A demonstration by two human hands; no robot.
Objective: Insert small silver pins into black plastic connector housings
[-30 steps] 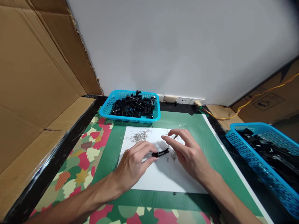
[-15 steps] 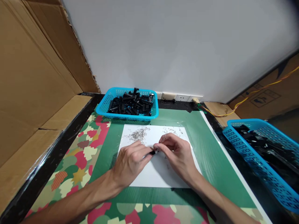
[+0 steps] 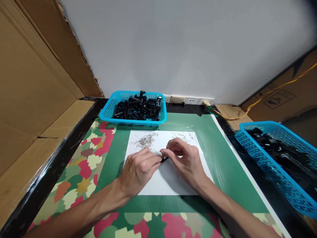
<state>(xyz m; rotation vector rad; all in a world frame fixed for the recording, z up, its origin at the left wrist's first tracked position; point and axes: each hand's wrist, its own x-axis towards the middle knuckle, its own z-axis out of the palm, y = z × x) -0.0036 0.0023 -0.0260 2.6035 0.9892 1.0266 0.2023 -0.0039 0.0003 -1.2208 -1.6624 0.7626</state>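
Note:
A small black part (image 3: 164, 159) is pinched between the thumb and fingers of my left hand (image 3: 139, 169), above a white sheet (image 3: 158, 186). My right hand (image 3: 187, 162) meets it from the right, its thumb and index finger bent together at the part's end; what they hold is too small to make out. Beyond my left hand lies a pile of tiny metal pieces (image 3: 146, 140) on the sheet. A thinner scatter of them (image 3: 181, 136) lies behind my right hand.
A blue basket (image 3: 133, 123) of black parts stands at the back left. Another blue basket (image 3: 272, 164) with black parts is at the right. Cardboard (image 3: 32, 66) rises on the left. Wires (image 3: 257, 101) run from a wall socket on the right.
The view has shifted slightly. My right thumb and index finger have opened a little around the end of the black part, which shows more now. My left hand keeps its hold.

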